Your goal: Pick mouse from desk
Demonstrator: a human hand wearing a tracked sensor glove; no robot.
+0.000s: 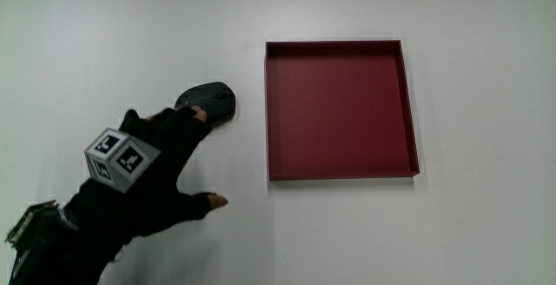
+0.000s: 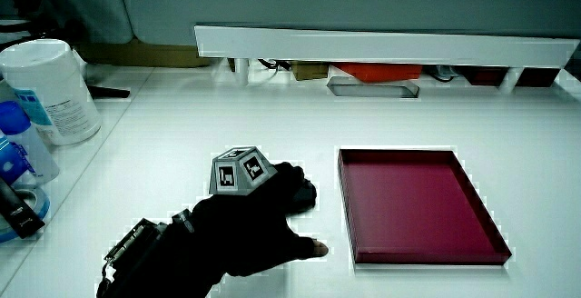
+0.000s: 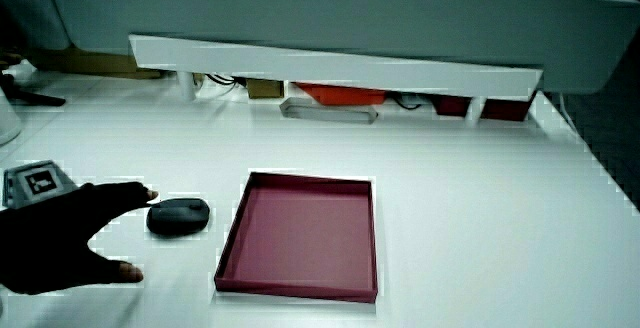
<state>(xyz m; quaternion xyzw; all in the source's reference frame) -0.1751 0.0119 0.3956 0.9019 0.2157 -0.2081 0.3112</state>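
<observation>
Here I see hand (image 1: pixel 143 176) at mid-frame, fingers (image 1: pixel 195 120) spread, tips reaching edge of dark mouse (image 1: pixel 211 101), nothing grasped. Mouse flat on white table (image 1: pixel 486 233), just beside empty red tray (image 1: pixel 408 102).

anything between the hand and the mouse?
Nothing visible. The hand is right at the mouse, fingers spread, fingertips at its near edge in the main view. In a side view the mouse lies bare on the table beside the red tray, not yet gripped.
</observation>
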